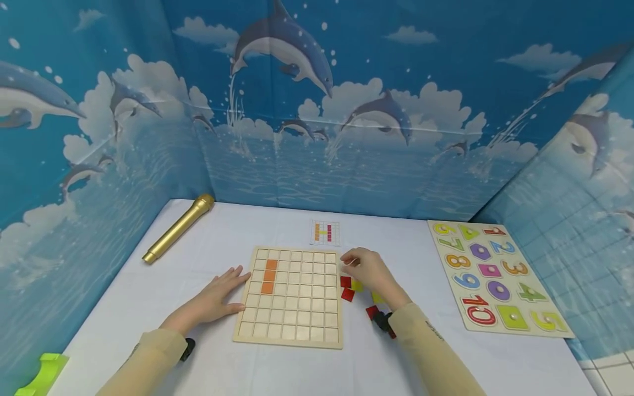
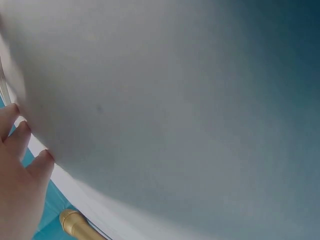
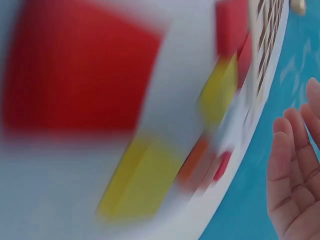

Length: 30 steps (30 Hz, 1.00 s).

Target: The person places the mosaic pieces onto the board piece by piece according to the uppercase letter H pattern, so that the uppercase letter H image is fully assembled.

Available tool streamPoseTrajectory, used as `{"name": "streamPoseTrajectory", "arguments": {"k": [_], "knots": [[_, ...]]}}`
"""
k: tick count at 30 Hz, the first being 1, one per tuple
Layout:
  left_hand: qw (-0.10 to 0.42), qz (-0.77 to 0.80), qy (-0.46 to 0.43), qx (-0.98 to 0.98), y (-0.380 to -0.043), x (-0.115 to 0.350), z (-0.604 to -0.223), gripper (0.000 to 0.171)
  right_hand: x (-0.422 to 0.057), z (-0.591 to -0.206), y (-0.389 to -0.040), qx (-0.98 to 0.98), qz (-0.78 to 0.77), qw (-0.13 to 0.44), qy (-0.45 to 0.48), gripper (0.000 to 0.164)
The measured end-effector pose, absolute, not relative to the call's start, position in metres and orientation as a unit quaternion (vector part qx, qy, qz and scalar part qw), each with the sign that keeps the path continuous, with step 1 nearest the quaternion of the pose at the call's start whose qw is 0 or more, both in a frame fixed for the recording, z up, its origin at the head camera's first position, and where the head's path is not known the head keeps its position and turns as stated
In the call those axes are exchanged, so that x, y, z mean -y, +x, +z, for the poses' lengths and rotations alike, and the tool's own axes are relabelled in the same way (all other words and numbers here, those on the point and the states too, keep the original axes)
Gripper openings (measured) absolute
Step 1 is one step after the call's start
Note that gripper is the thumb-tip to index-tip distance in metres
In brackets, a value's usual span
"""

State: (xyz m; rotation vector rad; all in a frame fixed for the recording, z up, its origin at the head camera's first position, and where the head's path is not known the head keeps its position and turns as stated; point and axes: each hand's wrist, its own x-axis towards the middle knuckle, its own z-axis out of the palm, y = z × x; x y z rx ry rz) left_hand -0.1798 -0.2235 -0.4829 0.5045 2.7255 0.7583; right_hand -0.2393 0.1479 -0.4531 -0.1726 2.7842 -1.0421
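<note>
My left hand (image 1: 215,298) lies spread at the left edge of a wooden grid board (image 1: 296,318), fingertips and thumb right at its rim. Three orange square tiles (image 1: 269,276) form a column in the board's upper left cells. Over the table beside the board's right edge, my right hand (image 1: 369,269) hangs with loosely bent fingers; nothing shows against its palm in the right wrist view. Under and near it lie red tiles (image 1: 348,295) and yellow tiles (image 1: 356,285). An orange tile (image 3: 193,159) shows among them in the right wrist view.
A small pattern card (image 1: 325,233) lies behind the board. To the left is a gold microphone (image 1: 179,228), to the right a number-and-shape puzzle board (image 1: 497,278). A green object (image 1: 43,375) sits at the near left edge. A dolphin-print curtain (image 1: 317,165) encloses the table.
</note>
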Motion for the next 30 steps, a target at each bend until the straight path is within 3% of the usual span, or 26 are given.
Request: {"name": "streamPoseTrajectory", "arguments": {"k": [11,30], "knots": [[0.133,0.263,0.174,-0.94,-0.18,0.223,-0.485,0.077,-0.203,-0.458,-0.25,-0.928,-0.362,0.085,0.011,0.03],[0.128,0.26,0.174,-0.941,-0.181,0.223,-0.486,0.077,-0.213,-0.473,-0.257,-0.916,-0.388,0.1,0.031,0.034]]}}
